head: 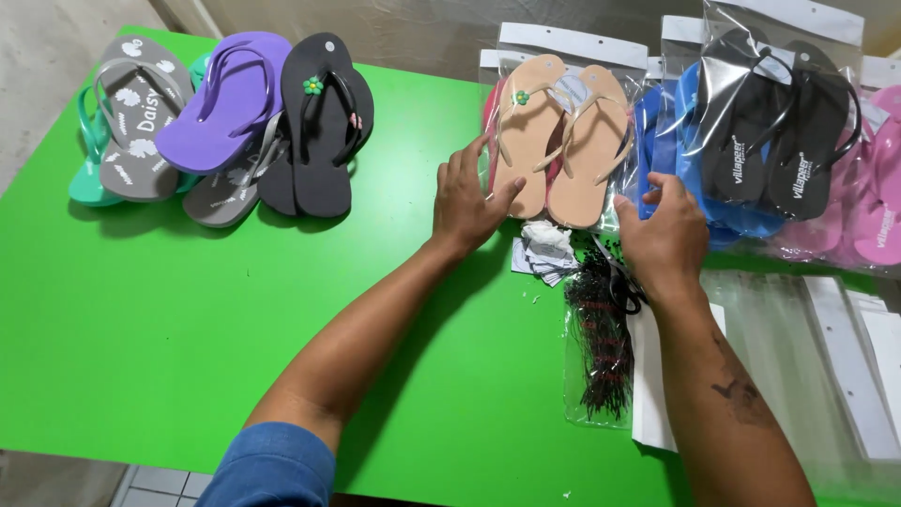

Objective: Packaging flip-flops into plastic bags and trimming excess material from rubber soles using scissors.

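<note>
While both forearms are reaching across the green table, the left hand is lying with its fingers spread, loose and unclenched, against the left edge of a clear bag holding a pair of beige flip-flops. That bagged pair is resting at the far middle of the table, toes pointing away, a small green flower showing on one strap. The right hand is sitting at the bag's lower right corner, fingers curled down; whether it is pinching the plastic I cannot tell. Just beside it, bagged blue flip-flops are lying under a bagged black pair, with bagged pink ones at the far right. Between the wrists, small white tags are lying in a heap, touching a clear pouch of dark tag ties. Flat empty bags are stacked near the right forearm. Well apart, at the far left, loose purple, black, grey and teal flip-flops are piled together.
</note>
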